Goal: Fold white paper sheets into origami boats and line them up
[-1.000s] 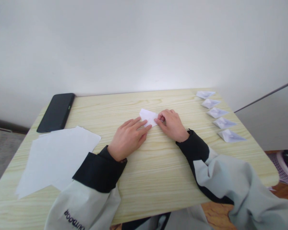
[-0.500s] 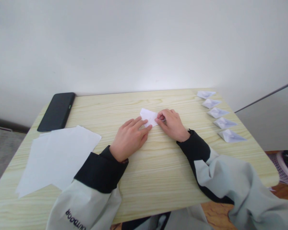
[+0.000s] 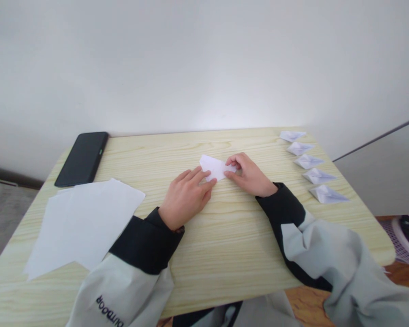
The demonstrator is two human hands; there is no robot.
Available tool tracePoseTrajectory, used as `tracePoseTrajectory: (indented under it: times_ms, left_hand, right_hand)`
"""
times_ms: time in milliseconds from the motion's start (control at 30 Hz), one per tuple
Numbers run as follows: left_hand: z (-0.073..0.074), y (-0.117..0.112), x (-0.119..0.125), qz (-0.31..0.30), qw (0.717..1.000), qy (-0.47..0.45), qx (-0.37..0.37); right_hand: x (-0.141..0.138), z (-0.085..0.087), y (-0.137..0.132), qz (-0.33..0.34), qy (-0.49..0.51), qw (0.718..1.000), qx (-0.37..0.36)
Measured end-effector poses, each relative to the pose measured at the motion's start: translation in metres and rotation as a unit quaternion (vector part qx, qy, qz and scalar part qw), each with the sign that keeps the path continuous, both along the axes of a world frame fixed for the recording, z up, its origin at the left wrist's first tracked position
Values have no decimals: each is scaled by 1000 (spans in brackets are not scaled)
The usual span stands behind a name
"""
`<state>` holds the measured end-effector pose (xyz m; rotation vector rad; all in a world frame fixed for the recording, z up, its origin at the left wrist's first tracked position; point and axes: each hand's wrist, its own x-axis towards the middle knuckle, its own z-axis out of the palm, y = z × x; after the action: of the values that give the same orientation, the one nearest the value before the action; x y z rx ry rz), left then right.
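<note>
A small folded piece of white paper [image 3: 214, 166] lies on the light wooden table [image 3: 204, 254], near its middle. My left hand [image 3: 186, 198] rests flat on the table with its fingers stretched out, the fingertips pressing the paper's near left edge. My right hand [image 3: 249, 175] pinches the paper's right end between thumb and fingers. Both arms wear grey sleeves with black cuffs.
A stack of white paper sheets [image 3: 83, 222] lies at the left front. A black phone [image 3: 82, 158] lies at the back left corner. Several folded paper boats [image 3: 308, 161] stand in a row along the right edge. A wall runs behind the table.
My right hand has shifted a little to the right and turned, so that its fingers now pinch the paper's right end. My left hand has hardly moved.
</note>
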<state>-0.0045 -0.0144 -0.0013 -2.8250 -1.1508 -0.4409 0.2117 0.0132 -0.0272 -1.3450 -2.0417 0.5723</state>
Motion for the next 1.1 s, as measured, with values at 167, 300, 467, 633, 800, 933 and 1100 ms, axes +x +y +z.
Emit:
tracePoseTrajectory:
  times_ms: [167, 300, 467, 633, 800, 933, 1100]
  left_hand:
    - [-1, 0, 0, -1, 1000, 0, 4]
    - [-1, 0, -1, 1, 1000, -2, -1]
    - [-1, -1, -3, -1, 1000, -5, 3]
    - [-1, 0, -2, 0, 1000, 2, 6]
    - [0, -2, -1, 8, 1000, -2, -2]
    - [-3, 0, -4, 5, 1000, -23, 2]
    - [-10, 7, -8, -1, 997, -75, -7]
  right_hand:
    - [-3, 4, -2, -8, -29, 999, -11]
    - [2, 10, 1, 21, 1, 999, -50]
    - [7, 12, 3, 37, 7, 996, -78]
    - [6, 13, 4, 36, 9, 996, -78]
    - [5, 13, 4, 34, 7, 997, -73]
    - [5, 6, 1, 34, 15, 999, -33]
    - [1, 1, -1, 18, -19, 1000, 1]
